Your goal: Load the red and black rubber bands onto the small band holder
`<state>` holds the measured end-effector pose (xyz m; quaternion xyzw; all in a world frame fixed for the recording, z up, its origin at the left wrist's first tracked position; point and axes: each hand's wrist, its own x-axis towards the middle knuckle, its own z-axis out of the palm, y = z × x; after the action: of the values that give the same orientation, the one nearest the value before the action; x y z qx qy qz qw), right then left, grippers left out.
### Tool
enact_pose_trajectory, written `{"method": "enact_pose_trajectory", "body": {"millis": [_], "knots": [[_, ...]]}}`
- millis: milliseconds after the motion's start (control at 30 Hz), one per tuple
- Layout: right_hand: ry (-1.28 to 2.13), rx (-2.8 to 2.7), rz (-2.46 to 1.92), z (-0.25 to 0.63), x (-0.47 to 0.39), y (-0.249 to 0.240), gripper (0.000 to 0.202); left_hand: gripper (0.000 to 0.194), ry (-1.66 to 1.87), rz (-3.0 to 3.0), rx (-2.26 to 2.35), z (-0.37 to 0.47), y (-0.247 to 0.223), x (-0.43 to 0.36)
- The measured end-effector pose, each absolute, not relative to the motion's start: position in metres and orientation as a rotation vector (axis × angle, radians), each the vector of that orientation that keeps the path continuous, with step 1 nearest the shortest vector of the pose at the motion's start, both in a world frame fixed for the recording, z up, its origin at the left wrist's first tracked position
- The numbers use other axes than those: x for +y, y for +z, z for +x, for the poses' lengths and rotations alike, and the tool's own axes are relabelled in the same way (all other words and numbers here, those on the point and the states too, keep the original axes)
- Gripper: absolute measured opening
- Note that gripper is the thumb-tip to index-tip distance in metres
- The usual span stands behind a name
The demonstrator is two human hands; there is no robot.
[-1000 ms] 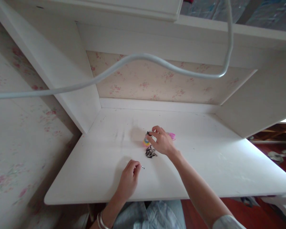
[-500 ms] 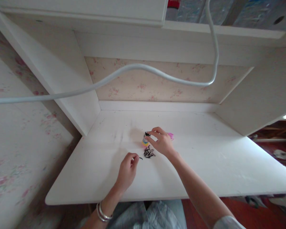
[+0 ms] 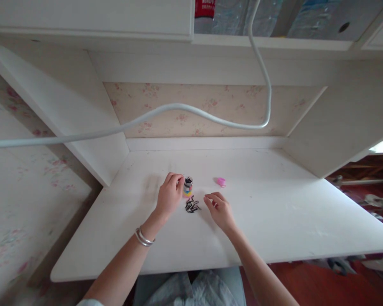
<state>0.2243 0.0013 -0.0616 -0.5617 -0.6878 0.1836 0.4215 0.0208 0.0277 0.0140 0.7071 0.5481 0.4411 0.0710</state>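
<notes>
A small clear jar (image 3: 188,187) with a colourful label stands upright on the white table, dark pieces showing at its mouth. Just in front of it lies a loose pile of small, thin black pieces (image 3: 192,205), too small to identify for certain. My left hand (image 3: 171,192) is at the jar's left side, its fingertips pinched together by the rim. Whatever the pinch holds is hidden. To the right of the pile, my right hand (image 3: 219,210) hovers with fingers bent and a little apart, nothing visible in them. A pink lid (image 3: 221,182) rests behind my right hand.
A white cable (image 3: 178,106) hangs across the view in front of the shelf unit. The cupboard overhead (image 3: 89,19) reaches out above the table (image 3: 274,212), and a side panel (image 3: 335,123) stands on the right. Plastic-wrapped bottles sit in the upper shelf.
My left hand has moved from the near side of the pile up to the jar's rim; the black piece in it no longer shows. My right hand has left the jar and come nearer, uncovering the pink lid.
</notes>
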Motion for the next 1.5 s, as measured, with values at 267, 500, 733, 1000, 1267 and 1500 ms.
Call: {"method": "enact_pose_trajectory", "body": {"millis": [267,500,733,1000,1267,1500], "knots": [[0.555,-1.667,-1.445,0.241,-0.015,-0.087,0.034,0.023,1.298,2.154,1.642,0.03,0.019,0.038],[0.564,-1.739,-1.451,0.24,-0.015,-0.091,0.029,0.021,1.04,2.303,1.662,0.023,0.02,0.041],[0.395,-2.018,-1.519,0.231,-0.016,-0.081,0.025,0.024,1.19,2.187,1.525,0.016,0.026,0.044],[0.365,-2.031,-1.517,0.224,-0.016,-0.079,0.024,0.024,1.306,2.01,1.6,0.008,0.012,0.007],[0.477,-1.612,-1.332,0.221,0.006,-0.048,0.031,0.021,0.758,2.102,1.598,0.017,-0.05,-0.045],[0.408,-1.661,-1.205,0.191,0.034,0.012,0.027,0.017,0.548,2.213,1.723,0.027,-0.062,-0.054]]}}
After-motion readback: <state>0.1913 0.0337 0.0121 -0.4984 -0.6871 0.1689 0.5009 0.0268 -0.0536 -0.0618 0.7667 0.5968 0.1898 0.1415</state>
